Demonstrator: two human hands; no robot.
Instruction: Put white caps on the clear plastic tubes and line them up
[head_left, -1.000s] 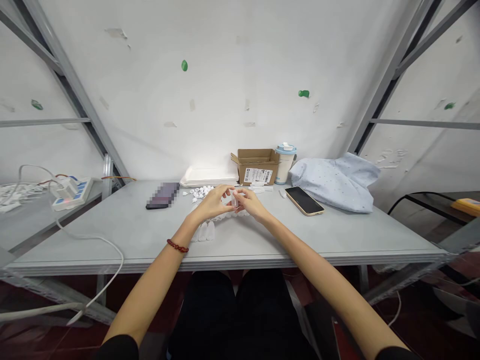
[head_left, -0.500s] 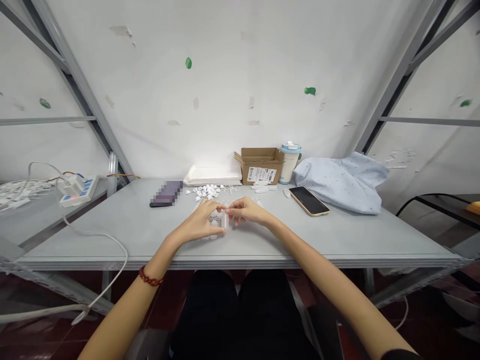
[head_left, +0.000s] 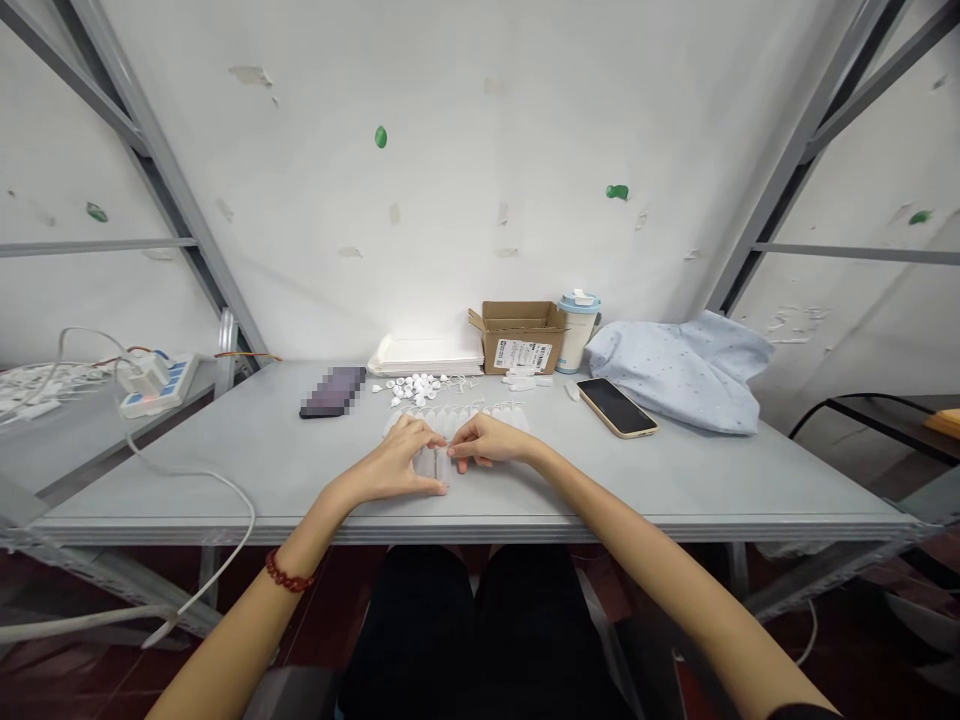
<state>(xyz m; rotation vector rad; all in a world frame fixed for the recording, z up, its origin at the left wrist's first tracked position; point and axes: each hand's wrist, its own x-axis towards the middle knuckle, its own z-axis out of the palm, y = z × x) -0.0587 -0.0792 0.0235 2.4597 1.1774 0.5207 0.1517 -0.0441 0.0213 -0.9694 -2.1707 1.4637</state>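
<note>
My left hand [head_left: 396, 462] and my right hand [head_left: 484, 441] meet near the table's front edge, both pinching a small white plastic piece [head_left: 442, 464] that rests on the grey table [head_left: 262, 470]. Other white pieces lie right beside it under my left fingers. A row of similar white pieces [head_left: 465, 415] lies just behind my hands. Farther back sits a heap of small white caps [head_left: 415, 386]. A red bead bracelet is on my left wrist.
A dark phone [head_left: 332, 391] lies at the left, a second phone [head_left: 616, 406] at the right. At the back stand a white tray [head_left: 426, 353], a cardboard box [head_left: 521, 336], a lidded cup [head_left: 578, 329] and a light blue cloth [head_left: 679, 370]. A power strip [head_left: 154, 383] with cable sits far left.
Both hands came down and toward me from in front of the cap heap, lowering the white piece to the table surface beside the others.
</note>
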